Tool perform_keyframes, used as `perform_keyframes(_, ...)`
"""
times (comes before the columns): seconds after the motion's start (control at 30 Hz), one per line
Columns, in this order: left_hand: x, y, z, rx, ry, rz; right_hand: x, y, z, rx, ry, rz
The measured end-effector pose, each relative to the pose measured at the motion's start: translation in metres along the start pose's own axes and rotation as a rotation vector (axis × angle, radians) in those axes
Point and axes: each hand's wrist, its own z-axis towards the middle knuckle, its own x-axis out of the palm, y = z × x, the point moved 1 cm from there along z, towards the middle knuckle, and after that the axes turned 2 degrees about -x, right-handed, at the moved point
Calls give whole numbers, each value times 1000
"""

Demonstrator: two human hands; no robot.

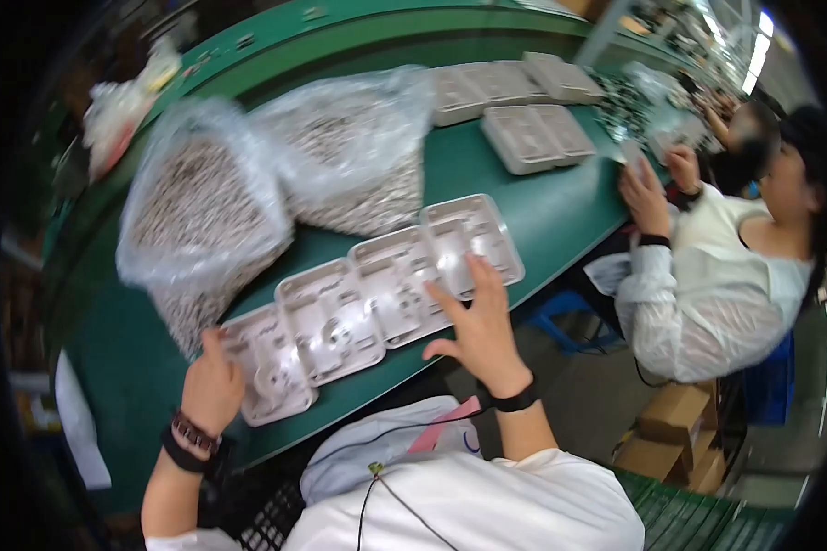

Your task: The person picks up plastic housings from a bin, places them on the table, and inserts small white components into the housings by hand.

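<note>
Several light grey plastic housings (331,317) lie in a slanting row on the green table, open side up, with moulded ribs and posts inside. My left hand (213,390) is at the outer edge of the leftmost housing (268,367), its fingers curled together; whatever they pinch is too small to make out. Over the right part of the row, my right hand (487,335) is open, fingers spread, with nothing visible in it. Two clear plastic bags full of small greyish parts stand behind the row: a left bag (202,202) and a right bag (354,156).
More grey housings (538,138) sit at the back of the green table (560,197). Beyond them is a heap of small dark parts (623,110). A co-worker (717,285) sits at the right, handling a pale piece. Cardboard boxes (675,418) stand at lower right.
</note>
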Motion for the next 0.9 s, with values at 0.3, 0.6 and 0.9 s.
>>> perform_keyframes(0.3,3,-3,2,-31,45,-34,-7,-22,2,-9,-126,74)
perform_keyframes(0.6,7,11,-1,-2,-79,37,3,-30,6,-95,-157,146)
perform_keyframes(0.9,7,2,9,17,-118,63,1,-45,11,-146,-159,107)
